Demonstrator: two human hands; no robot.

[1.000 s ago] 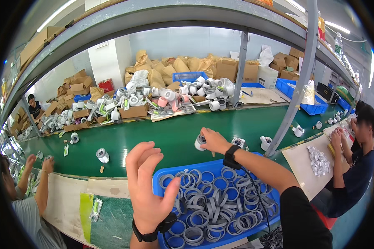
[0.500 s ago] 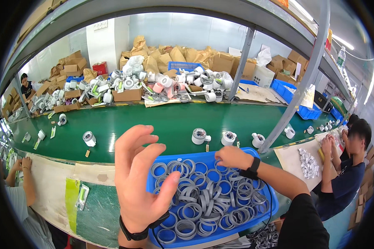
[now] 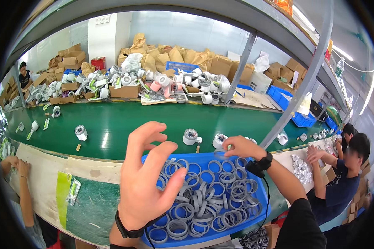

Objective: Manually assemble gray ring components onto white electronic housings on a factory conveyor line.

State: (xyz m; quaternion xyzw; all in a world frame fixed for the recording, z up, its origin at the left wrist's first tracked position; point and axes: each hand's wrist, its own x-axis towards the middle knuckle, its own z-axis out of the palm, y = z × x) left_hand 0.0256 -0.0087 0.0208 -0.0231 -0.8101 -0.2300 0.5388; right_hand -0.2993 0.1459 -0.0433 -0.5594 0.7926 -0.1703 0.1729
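Observation:
A blue plastic bin [image 3: 259,207] full of loose grey rings [image 3: 183,211] stands before me. Over its far edge, my right hand [image 3: 242,147] is closed in a pinch on a grey ring [image 3: 221,155], which is slightly blurred. My left hand [image 3: 147,186] hovers above the bin's left side, fingers curved and apart, holding nothing. Both wrists wear black bands. Just past the bin, a white round-headed device [image 3: 219,141] sits on the green conveyor belt [image 3: 145,120], close to my right hand, with another white device [image 3: 190,137] to its left.
White devices and parts are heaped along the belt's far side [image 3: 129,81]. A grey metal post [image 3: 299,87] rises at the right. Co-workers sit at both sides; one in a dark shirt [image 3: 345,178] works at the right. A small green-and-white packet [image 3: 73,191] lies on the left bench.
My right hand has lifted from among the rings to the bin's far edge, now with a ring in its fingers. My left hand stays open. The surroundings have shifted slightly left in view.

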